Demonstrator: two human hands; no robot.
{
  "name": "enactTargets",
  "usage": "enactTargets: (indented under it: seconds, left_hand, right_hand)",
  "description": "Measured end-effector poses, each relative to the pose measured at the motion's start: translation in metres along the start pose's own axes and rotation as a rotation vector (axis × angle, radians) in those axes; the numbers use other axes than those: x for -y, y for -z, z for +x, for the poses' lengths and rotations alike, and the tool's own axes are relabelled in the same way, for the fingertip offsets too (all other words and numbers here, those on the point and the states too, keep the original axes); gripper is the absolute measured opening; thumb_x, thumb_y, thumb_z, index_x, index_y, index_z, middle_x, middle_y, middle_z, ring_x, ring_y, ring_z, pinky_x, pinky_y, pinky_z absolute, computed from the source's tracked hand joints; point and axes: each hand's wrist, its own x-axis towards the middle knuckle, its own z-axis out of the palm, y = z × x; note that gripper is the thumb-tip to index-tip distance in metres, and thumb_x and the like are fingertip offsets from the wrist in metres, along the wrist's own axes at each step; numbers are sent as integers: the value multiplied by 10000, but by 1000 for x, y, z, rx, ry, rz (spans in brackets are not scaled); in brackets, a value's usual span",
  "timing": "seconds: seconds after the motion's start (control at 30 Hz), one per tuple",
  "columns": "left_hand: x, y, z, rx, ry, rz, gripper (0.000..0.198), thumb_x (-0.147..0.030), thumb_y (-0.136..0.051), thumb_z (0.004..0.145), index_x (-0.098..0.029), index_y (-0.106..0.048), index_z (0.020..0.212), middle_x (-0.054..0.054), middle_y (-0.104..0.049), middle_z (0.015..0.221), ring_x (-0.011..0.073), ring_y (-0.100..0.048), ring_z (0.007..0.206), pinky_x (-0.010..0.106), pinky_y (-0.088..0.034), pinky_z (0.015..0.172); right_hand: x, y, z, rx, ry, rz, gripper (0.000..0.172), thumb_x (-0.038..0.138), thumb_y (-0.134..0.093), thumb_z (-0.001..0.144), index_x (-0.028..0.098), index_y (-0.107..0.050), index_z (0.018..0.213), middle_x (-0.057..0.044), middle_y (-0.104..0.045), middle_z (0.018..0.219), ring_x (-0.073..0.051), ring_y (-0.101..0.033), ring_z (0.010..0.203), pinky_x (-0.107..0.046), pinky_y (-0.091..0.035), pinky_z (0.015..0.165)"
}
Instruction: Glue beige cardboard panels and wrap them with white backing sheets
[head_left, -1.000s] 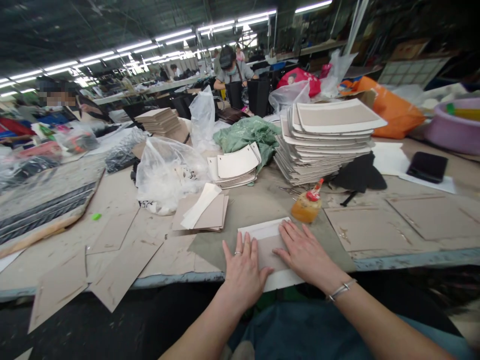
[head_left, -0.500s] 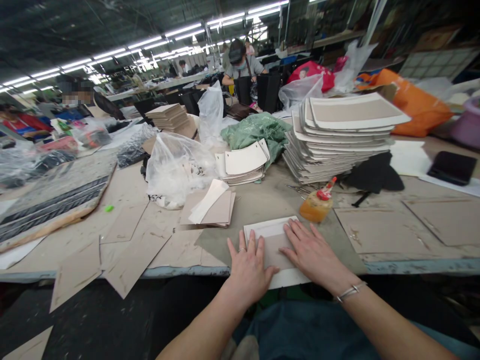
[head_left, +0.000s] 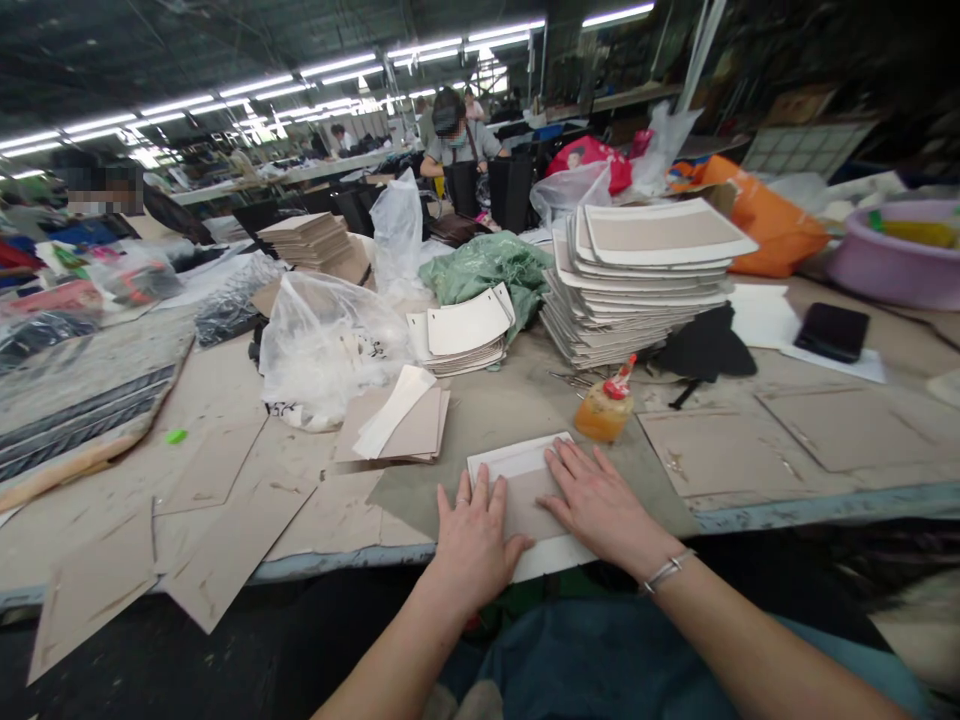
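My left hand (head_left: 472, 540) and my right hand (head_left: 596, 500) both lie flat, fingers stretched out, on a white-bordered board piece (head_left: 517, 462) at the table's near edge. The piece rests on a grey-green sheet (head_left: 409, 490). A ring shows on my left hand and a bracelet on my right wrist. An orange glue bottle (head_left: 602, 412) with a red nozzle stands just beyond my right hand.
A tall stack of white-edged boards (head_left: 637, 290) stands at the back right, a smaller stack (head_left: 461, 340) in the middle. Clear plastic bags (head_left: 322, 340), loose cardboard sheets (head_left: 225, 540), a black pouch (head_left: 832, 330) and a purple basin (head_left: 900, 250) lie around. People work at far tables.
Only the camera has shifted a little; both hands stay pressed flat on the board piece.
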Motion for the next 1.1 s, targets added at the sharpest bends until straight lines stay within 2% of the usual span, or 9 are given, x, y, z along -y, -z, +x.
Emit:
enactTargets:
  seconds: [0.17,0.27,0.37,0.47,0.6,0.7,0.83,0.97,1.1]
  left_hand:
    - [4,9,3,-18,-2,-34,644,-520,-531,790,-200,-428,1338,135,-325,1447,385,-318,1281,633,-207,1011]
    - [10,13,7,-54,-1,-81,566,-469,-574,775,-217,-497,1276,103,-405,1405,362,-385,1237,606,-265,1003]
    - [19,13,12,-119,-15,-186,444,-421,-584,780,-198,-586,1164,105,-506,1317,320,-454,1184,517,-332,1011]
    - [29,6,19,-243,56,-400,381,-370,-582,786,-176,-604,1113,117,-542,1253,272,-498,1146,433,-401,984]
    - [40,-10,33,-369,288,-884,584,-369,-639,733,-164,-471,1254,144,-471,1265,222,-578,1016,315,-529,756]
    - [43,-16,39,-378,420,-1239,693,-369,-706,671,-128,-443,1265,132,-554,1120,170,-621,844,270,-511,717]
    - [35,-11,38,-338,462,-1632,692,-343,-783,580,-93,-517,1168,47,-632,807,135,-603,678,228,-471,626]
    - [26,0,34,-368,441,-1802,648,-286,-818,522,-102,-566,1089,-35,-571,649,75,-534,558,178,-415,542]
    - [22,6,32,-442,393,-1849,591,-259,-813,526,-114,-590,1053,-61,-524,620,49,-502,541,160,-397,535]
  right_hand:
    - [-2,0,0,-6,-63,59,633,470,-422,891,72,-359,1380,-165,-286,1442,-262,-241,1337,-450,-223,1085]
    - [-6,1,0,-2,-83,60,612,459,-418,894,62,-390,1360,-163,-303,1434,-268,-262,1328,-463,-196,1096]
    - [-9,5,-1,-1,-102,88,602,458,-418,894,54,-418,1340,-171,-337,1416,-278,-306,1305,-443,-247,1082]
    - [-13,9,-1,-50,-167,158,596,430,-395,904,52,-378,1364,-178,-359,1401,-273,-387,1252,-387,-362,1021]
    - [-25,5,2,-141,-207,260,575,355,-430,876,54,-372,1362,-178,-437,1336,-267,-421,1218,-382,-381,1008]
    - [-31,-2,5,-187,-223,369,596,337,-461,846,67,-359,1368,-170,-462,1310,-263,-467,1166,-388,-402,982]
    - [-33,-6,6,-173,-333,551,589,361,-479,828,99,-394,1349,-150,-545,1212,-223,-602,905,-365,-491,825]
    - [-33,1,6,-265,-399,719,504,460,-477,833,147,-539,1224,-112,-620,1115,-237,-604,924,-373,-478,831]
    - [-32,14,9,-310,-455,923,411,517,-436,845,191,-669,937,-53,-679,935,-238,-611,893,-328,-477,766]
